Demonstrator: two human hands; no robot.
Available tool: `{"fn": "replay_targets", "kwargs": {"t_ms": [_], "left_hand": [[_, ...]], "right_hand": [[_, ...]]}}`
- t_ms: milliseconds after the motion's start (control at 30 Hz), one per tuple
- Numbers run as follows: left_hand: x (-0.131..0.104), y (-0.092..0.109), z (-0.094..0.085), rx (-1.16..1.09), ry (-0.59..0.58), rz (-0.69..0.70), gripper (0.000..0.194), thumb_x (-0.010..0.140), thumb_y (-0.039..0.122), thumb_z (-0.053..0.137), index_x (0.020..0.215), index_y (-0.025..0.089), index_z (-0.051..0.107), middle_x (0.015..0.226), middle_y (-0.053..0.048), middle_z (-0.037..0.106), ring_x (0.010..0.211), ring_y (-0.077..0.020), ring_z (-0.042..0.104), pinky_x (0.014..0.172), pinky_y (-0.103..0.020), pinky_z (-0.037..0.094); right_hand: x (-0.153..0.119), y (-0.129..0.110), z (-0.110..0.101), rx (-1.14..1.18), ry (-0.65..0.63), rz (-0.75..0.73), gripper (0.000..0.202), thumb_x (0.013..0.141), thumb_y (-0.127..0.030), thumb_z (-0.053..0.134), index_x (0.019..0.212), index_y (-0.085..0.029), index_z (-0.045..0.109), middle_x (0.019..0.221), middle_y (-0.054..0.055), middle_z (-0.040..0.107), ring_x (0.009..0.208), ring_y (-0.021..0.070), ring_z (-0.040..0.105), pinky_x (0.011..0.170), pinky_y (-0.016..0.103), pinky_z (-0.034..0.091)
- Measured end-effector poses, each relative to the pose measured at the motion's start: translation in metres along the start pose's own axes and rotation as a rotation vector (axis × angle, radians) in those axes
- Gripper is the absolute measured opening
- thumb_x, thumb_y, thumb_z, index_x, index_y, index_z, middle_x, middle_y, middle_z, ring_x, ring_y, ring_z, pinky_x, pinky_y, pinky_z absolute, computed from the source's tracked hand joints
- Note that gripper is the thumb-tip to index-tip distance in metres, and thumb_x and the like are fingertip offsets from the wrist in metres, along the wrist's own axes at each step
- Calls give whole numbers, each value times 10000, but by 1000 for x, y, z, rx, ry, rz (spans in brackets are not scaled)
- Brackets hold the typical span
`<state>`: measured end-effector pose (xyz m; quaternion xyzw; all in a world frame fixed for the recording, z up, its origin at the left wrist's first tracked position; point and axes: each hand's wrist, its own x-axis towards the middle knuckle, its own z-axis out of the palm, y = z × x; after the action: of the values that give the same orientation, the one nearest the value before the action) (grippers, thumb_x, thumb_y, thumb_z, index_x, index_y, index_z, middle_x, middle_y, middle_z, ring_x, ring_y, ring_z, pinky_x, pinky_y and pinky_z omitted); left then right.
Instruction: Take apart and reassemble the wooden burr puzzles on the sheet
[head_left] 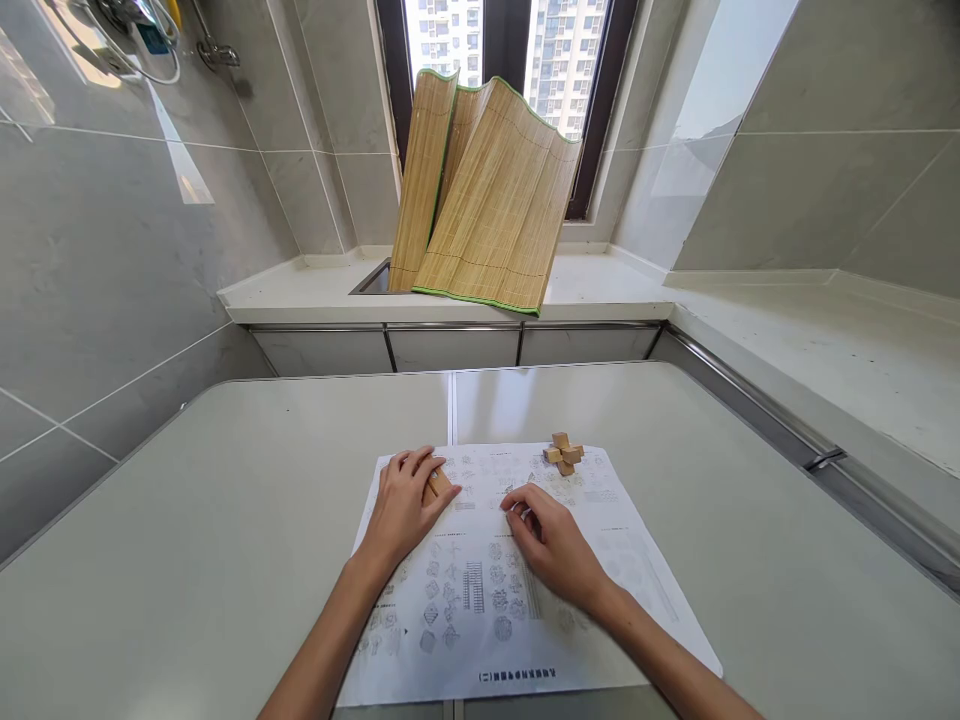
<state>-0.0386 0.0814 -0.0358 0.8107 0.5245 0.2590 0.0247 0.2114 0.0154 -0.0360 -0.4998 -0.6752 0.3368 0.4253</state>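
My left hand rests on the left part of a printed white sheet. Its fingers and thumb close around light wooden puzzle pieces, which the fingers partly hide. Over the middle of the sheet is my right hand, its fingers curled in and the thumb close to the index fingertip. No object shows between those fingertips. An assembled wooden burr puzzle, shaped like a cross, sits on the sheet's far right corner, beyond my right hand.
The sheet lies on a glossy pale table with a seam down its middle. Behind it, a folded bamboo mat leans against the window on a white ledge. A metal rail runs along the right side.
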Motion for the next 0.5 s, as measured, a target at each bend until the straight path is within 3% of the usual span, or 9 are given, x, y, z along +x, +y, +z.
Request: {"fn": "replay_targets", "kwargs": {"t_ms": [133,233,400,500], "left_hand": [[3,-10,0,12,25,-25,344,961,497,636,1225,280,670,1406,-88,635,1237,-360,562,1076,-608,450],[3,-8,-2,26,52,-39,408,965,497,627,1302,266,629,1442,-119,610,1315,-391,519,1112,-635,408],[-3,19,-8,42,79,49,352,1007,421,588,1325,268,587,1464,-130,592,1399,-383,476,1123,-634,400],[-7,41,-8,5,60,157,286,1008,384,601,1265,258,616,1425,-116,618,1396,-365,488,1110,-596,450]], "right_hand": [[6,5,-5,319,44,180,256,938,-468,652,941,-216,697,806,41,690,700,207,621,663,345,522],[11,10,-11,467,109,247,347,929,-551,647,962,-206,647,864,48,697,626,171,609,596,325,533],[15,15,-22,585,353,286,420,897,-551,707,1139,-250,542,851,5,677,583,151,597,448,248,481],[16,18,-27,641,410,339,550,853,-568,756,1241,-275,498,851,-12,703,542,144,601,403,231,478]]}}
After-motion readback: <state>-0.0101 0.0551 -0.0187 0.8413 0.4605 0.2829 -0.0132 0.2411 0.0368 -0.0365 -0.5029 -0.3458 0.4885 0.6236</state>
